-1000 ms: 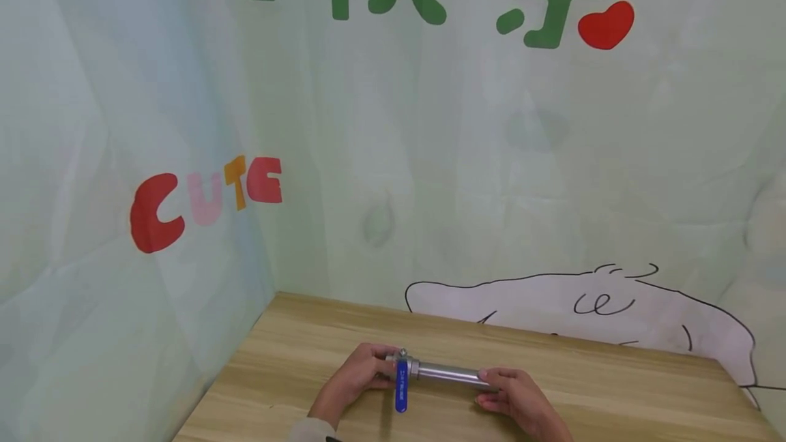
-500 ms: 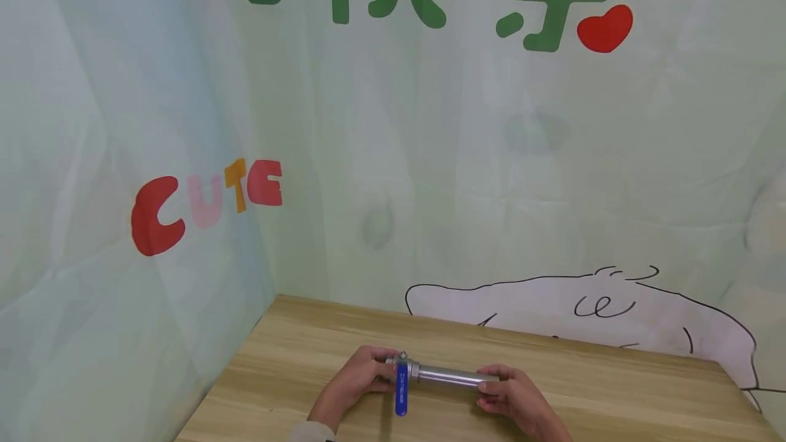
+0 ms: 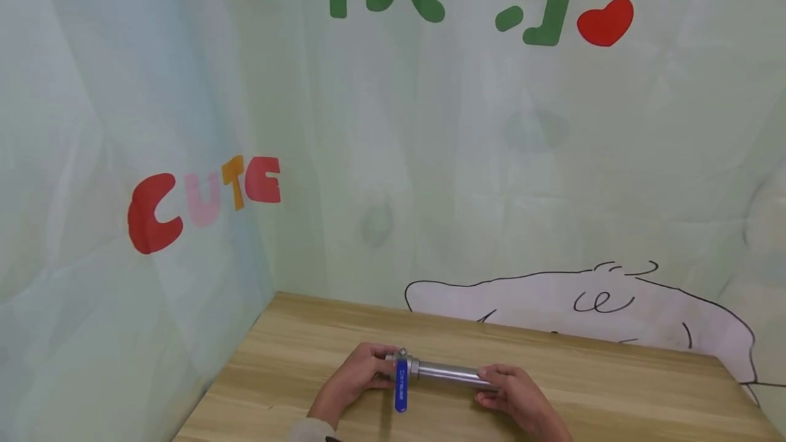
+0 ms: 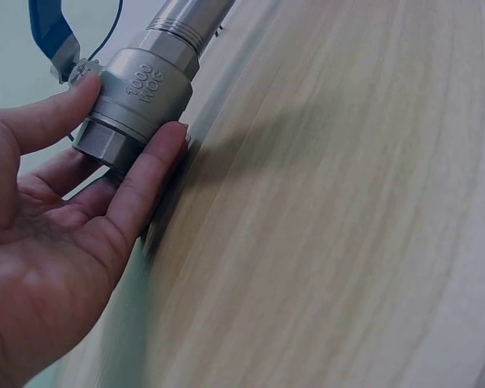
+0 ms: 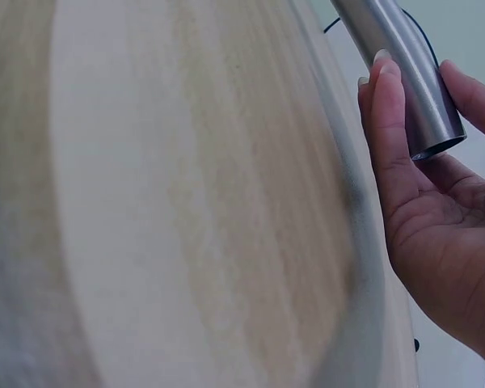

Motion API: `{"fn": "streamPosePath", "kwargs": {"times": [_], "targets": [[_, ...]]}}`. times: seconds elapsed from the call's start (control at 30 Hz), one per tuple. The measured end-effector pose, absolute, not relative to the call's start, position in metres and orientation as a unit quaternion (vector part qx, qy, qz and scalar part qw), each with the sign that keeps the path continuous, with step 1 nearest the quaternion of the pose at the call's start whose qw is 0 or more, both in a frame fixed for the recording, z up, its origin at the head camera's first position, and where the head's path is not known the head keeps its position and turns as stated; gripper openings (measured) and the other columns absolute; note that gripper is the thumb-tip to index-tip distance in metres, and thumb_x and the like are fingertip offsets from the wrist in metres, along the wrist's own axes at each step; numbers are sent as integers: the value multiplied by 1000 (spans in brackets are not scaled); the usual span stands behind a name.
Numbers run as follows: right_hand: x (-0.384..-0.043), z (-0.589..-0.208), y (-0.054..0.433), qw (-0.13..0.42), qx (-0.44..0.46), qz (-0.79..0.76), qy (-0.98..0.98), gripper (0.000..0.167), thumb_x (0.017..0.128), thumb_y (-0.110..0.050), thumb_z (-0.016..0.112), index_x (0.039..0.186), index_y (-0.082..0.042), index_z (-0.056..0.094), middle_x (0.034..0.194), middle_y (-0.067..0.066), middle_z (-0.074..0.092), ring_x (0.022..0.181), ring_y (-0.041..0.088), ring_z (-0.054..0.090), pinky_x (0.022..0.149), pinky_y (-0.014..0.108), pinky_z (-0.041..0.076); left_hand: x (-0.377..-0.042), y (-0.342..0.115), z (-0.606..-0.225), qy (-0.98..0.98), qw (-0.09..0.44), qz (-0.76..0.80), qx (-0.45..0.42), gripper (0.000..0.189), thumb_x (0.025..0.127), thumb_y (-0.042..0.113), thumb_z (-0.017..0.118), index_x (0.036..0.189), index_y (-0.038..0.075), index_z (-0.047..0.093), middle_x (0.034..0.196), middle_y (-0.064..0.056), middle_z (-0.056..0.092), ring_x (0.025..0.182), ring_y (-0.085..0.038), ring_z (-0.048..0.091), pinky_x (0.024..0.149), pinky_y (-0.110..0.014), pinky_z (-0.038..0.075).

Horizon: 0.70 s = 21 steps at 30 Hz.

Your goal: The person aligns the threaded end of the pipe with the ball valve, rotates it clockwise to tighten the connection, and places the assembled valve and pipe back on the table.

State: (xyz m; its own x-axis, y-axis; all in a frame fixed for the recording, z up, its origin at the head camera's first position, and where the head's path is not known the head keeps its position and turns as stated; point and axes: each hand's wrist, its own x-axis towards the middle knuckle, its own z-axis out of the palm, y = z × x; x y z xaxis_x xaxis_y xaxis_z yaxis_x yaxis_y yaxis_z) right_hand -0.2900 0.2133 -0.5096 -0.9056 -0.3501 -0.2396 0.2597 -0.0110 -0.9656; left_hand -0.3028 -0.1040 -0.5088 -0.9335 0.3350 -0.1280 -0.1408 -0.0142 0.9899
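Observation:
A steel ball valve (image 4: 141, 90) marked "1000 WOG" has a blue lever handle (image 3: 401, 386) that points toward the person in the head view. Thumb and fingers of my left hand (image 3: 364, 372) grip the valve body at its free left end. A straight steel pipe (image 3: 451, 374) extends from the valve's other end, with threads showing at the joint in the left wrist view. My right hand (image 3: 514, 398) holds the pipe's plain right end between thumb and fingers. In the right wrist view the pipe's open end (image 5: 438, 147) faces the palm. Valve and pipe lie level between the hands, close over the table.
The wood-grain table (image 3: 307, 333) reaches back to a pale green printed cloth wall (image 3: 467, 155). A second cloth side (image 3: 80, 292) with "CUTE" lettering stands along the table's left edge.
The right thumb and fingers shift slightly on the pipe's end. Left hand, valve and lever keep their places, while the whole head view bobs a little down and back up.

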Motion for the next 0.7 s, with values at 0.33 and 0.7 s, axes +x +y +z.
{"fn": "streamPosePath", "kwargs": {"times": [0.33,0.7], "targets": [[-291,-508,213,213,-37,-722,658,58,92,-13,62,137,15,38,111,19,61,83,19,68,81,31,58,-304,-103,-508,689,169,701,76,44,83,2,62,126,-9,58,112,-14,67,93,-21,66,85,-43,58],[-291,-510,211,206,-38,-720,661,49,93,-18,63,124,16,47,104,18,64,82,18,69,80,30,59,-303,-106,-509,685,173,703,79,41,85,3,62,124,-8,60,108,-12,68,91,-19,65,84,-42,58]]}}
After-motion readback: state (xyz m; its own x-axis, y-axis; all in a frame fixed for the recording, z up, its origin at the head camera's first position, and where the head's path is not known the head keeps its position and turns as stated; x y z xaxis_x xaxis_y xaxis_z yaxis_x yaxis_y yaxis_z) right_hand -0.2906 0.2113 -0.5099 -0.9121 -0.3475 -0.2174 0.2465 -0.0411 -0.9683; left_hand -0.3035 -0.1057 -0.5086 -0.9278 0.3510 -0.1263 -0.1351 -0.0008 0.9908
